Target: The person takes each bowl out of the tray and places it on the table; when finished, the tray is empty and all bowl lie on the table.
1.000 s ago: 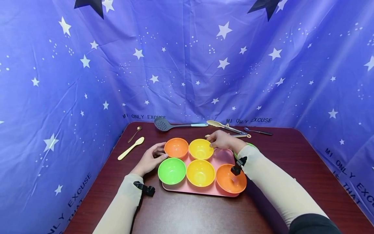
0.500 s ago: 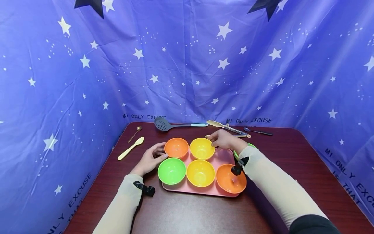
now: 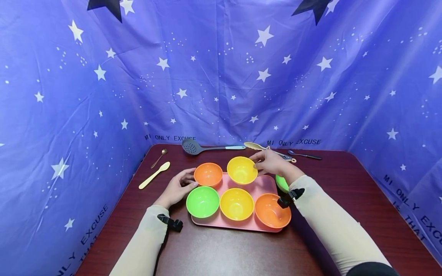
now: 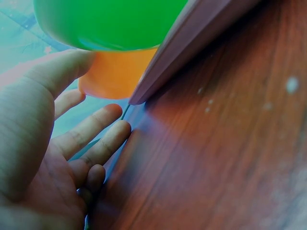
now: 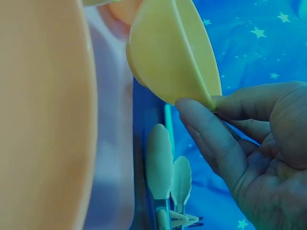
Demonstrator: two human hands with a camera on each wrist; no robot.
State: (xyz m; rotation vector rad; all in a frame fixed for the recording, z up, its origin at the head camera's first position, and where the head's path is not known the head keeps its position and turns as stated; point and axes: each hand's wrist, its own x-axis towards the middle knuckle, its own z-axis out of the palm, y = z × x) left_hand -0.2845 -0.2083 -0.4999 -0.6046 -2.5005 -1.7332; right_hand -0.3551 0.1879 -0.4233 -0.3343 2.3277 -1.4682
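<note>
Blue-violet cloth printed with white stars (image 3: 221, 76) hung round three sides of the dark red-brown, wood-grained table (image 3: 214, 255), along whose back edge lay a grey perforated skimmer (image 3: 192, 147). On that glossy top sat a flat pink rectangular tray (image 3: 266, 185), and above its far part the right hand (image 3: 271, 163) pinched the rim of a round, shiny yellow bowl (image 3: 242, 171). The left hand (image 3: 177, 188), fingers loose and spread, was beside a round orange bowl (image 3: 208, 174) at the tray's far left.
</note>
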